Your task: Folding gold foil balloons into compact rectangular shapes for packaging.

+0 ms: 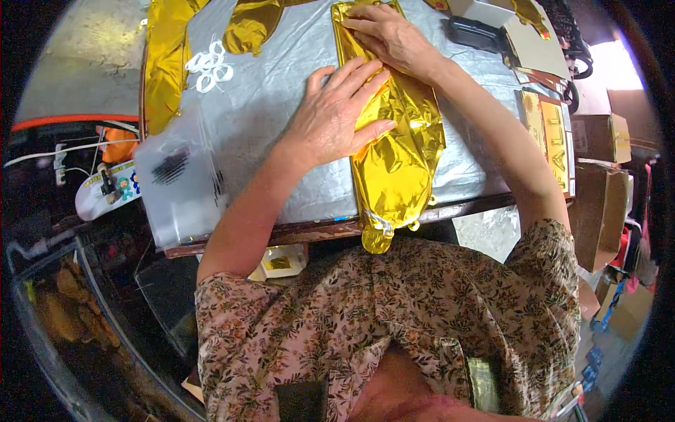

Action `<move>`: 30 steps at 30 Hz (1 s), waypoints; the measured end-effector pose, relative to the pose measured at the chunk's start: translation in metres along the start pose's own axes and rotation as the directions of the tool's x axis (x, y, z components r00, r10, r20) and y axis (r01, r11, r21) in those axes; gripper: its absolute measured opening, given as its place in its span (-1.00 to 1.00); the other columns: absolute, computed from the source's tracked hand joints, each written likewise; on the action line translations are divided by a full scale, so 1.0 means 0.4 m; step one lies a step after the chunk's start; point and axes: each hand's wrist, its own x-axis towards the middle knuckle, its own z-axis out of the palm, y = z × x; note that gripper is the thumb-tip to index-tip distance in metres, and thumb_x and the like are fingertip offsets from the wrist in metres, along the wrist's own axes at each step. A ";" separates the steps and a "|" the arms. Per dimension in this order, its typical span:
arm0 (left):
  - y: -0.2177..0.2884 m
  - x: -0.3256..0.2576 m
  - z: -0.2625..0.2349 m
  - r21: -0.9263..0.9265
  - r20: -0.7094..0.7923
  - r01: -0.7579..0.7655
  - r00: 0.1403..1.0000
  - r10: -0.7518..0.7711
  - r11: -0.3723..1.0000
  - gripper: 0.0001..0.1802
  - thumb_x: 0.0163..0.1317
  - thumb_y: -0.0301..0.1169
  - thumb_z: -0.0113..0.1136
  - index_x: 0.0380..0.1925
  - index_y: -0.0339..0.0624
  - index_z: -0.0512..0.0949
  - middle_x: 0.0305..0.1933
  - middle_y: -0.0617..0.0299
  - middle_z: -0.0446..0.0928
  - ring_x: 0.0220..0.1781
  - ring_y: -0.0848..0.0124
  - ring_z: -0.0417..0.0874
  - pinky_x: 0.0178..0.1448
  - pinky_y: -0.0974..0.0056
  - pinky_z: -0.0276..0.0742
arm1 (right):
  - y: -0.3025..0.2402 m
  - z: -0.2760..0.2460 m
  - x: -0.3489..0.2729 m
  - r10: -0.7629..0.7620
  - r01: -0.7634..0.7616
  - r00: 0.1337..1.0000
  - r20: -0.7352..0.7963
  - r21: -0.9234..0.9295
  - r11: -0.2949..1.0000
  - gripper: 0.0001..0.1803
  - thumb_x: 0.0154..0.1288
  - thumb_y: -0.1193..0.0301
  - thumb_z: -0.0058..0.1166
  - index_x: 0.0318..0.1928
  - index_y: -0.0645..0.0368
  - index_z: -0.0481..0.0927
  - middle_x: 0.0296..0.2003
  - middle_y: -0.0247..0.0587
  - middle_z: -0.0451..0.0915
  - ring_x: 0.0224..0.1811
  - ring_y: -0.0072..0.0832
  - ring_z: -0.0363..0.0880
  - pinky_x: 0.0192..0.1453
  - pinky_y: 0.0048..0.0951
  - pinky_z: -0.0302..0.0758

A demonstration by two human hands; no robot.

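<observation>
Flattening step: left hand [330,116] spread flat on gold foil balloon [394,151], centre frame; right hand [390,35] presses its upper end; next likely smoothing toward the lower tip

The person wears a short-sleeved blouse [394,309] in pale cream or beige, printed all over with small brown and olive flowers and leaves. Both forearms are bare. The left hand [334,116] and right hand [390,35] seem to carry no rings, though blur makes that uncertain.
</observation>
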 end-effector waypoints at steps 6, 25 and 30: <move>-0.001 -0.006 -0.003 0.009 -0.013 0.019 1.000 -0.019 1.000 -0.21 0.35 0.11 0.25 0.40 -0.20 0.44 0.49 0.07 0.40 0.54 0.12 0.32 0.53 -0.07 0.13 | -0.074 -0.073 0.041 0.199 -0.217 0.959 0.201 0.072 0.974 -0.60 0.51 0.37 0.07 0.28 0.15 0.62 0.32 0.04 0.50 0.31 0.01 0.45 0.39 -0.12 0.42; 0.002 -0.006 0.010 0.031 -0.007 0.033 0.999 -0.033 0.999 -0.21 0.32 0.15 0.26 0.37 -0.16 0.46 0.52 0.12 0.37 0.57 0.15 0.30 0.52 -0.14 0.16 | 0.000 -0.084 0.080 0.120 0.077 0.914 0.387 -0.457 0.886 -0.52 0.58 0.06 -0.11 0.36 -0.14 0.56 0.44 -0.33 0.46 0.55 -0.16 0.26 0.59 0.12 0.06; -0.021 -0.006 0.033 0.017 -0.077 -0.011 0.997 0.013 1.000 -0.29 0.38 0.17 0.19 0.37 -0.01 0.51 0.51 0.12 0.38 0.57 0.18 0.31 0.49 -0.20 0.16 | 0.002 -0.200 0.053 0.244 -0.235 0.965 0.091 -0.105 0.966 -0.68 0.43 0.34 0.16 0.12 0.11 0.72 0.12 -0.05 0.70 0.19 -0.09 0.62 0.35 -0.14 0.47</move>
